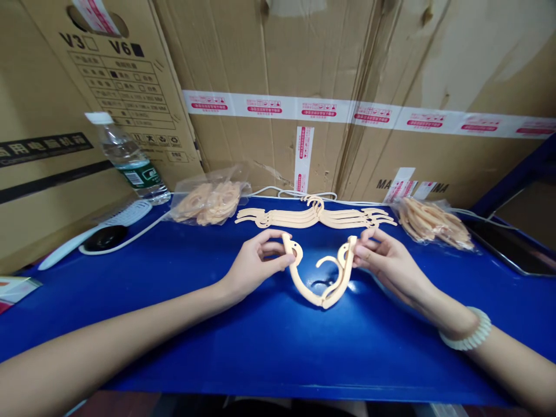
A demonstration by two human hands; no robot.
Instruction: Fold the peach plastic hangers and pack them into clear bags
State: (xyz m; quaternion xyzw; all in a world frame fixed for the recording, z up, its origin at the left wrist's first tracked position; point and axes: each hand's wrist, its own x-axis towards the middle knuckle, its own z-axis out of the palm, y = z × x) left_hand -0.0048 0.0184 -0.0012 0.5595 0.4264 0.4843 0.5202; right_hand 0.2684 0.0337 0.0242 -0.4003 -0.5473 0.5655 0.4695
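A peach-coloured folding clothes hanger (304, 289) is held up over the blue table, its two arms bent upward into a V with the hook between them. My left hand (264, 258) pinches the end of its left arm between thumb and fingers. The tip of the right arm is gripped by my right hand (384, 255), which has a pale bracelet on its wrist. Just beyond, a row of several unfolded hangers (295, 218) of the same colour lies overlapped, hooks pointing away from me.
Clear bags of folded hangers lie at the left (208, 202) and right (434, 223). A water bottle (134, 165), a white fly swatter (95, 231) and a black mouse (105, 238) are at left. A dark tablet-like device (512, 246) lies right. Cardboard boxes (269, 58) wall the back.
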